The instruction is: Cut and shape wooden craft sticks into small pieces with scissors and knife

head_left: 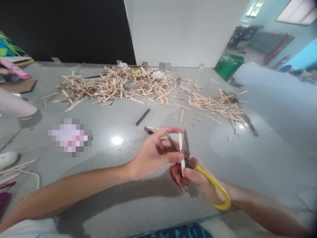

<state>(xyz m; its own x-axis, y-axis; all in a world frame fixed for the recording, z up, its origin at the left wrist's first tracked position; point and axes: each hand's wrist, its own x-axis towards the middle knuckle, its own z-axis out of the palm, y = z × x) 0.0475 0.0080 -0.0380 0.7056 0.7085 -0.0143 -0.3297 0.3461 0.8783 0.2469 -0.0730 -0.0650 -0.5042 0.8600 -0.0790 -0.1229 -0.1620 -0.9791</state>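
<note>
Fingers [174, 157] of my left hand [148, 155] pinch a thin, flat wooden stick [180, 142], with the thumb pressed on it. My right hand [206, 187] has its fingers in the loops of the scissors [185, 143], one yellow and one red. The two blades are spread apart like a V, and the stick shows in the gap between them. I can't tell if the blades touch it. All this is up over the gray surface [111, 211].

Just past my left hand lies a thin dark thing like a pen [143, 117]. Farther back is a big messy pile of wooden sticks [119, 86], and more sticks [210, 105] are spread out to the right of it. Behind the pile stand a black panel [64, 29] and a white panel [183, 29]. A green bin [228, 67] is off to the right.
</note>
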